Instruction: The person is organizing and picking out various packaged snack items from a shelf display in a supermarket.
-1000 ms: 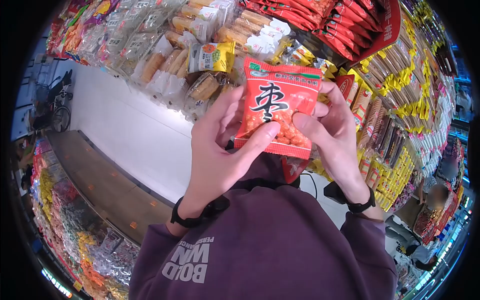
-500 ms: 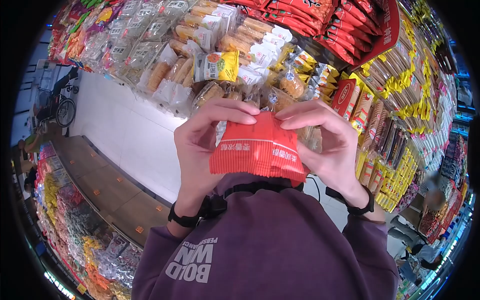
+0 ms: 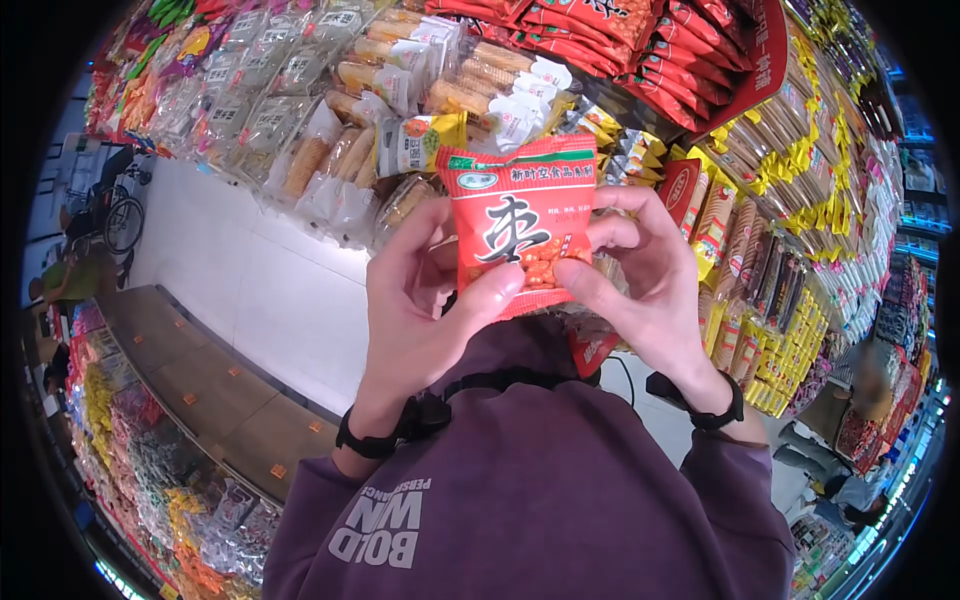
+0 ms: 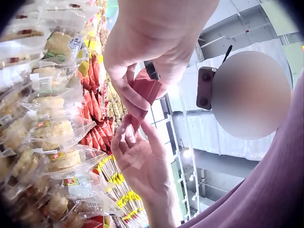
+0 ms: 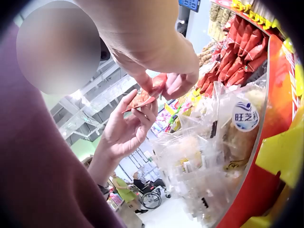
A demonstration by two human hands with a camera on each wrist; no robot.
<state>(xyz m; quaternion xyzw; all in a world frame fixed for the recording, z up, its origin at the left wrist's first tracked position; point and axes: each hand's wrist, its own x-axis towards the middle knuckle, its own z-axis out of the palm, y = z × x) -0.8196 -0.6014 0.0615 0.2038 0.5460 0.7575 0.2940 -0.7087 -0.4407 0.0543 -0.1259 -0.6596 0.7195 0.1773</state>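
A small red snack bag [image 3: 525, 195] with a large black character and round orange-brown pieces pictured on its front is held up before the chest, face toward the head camera. My left hand [image 3: 415, 290] grips its left side, thumb on the front and fingers behind. On the other side my right hand [image 3: 650, 290] pinches it the same way, thumb near the lower right corner. Both wrist views show the bag [image 5: 141, 98] edge-on between the two hands. The fingers behind it are partly hidden in the head view.
Bagged pastries [image 3: 345, 150] fill the shelf just beyond the hands, with a yellow-and-grey packet [image 3: 420, 142] on top. Larger red bags [image 3: 690, 65] are stacked behind. Yellow-tied packs [image 3: 780, 210] line the right. A low brown ledge [image 3: 215, 375] and more sweets are at left; a wheelchair [image 5: 151, 197] stands farther off.
Half a second ago the bag was tipped, showing its ridged end; now its front faces up again. It sits slightly left of where it was a second ago, both hands still holding it.
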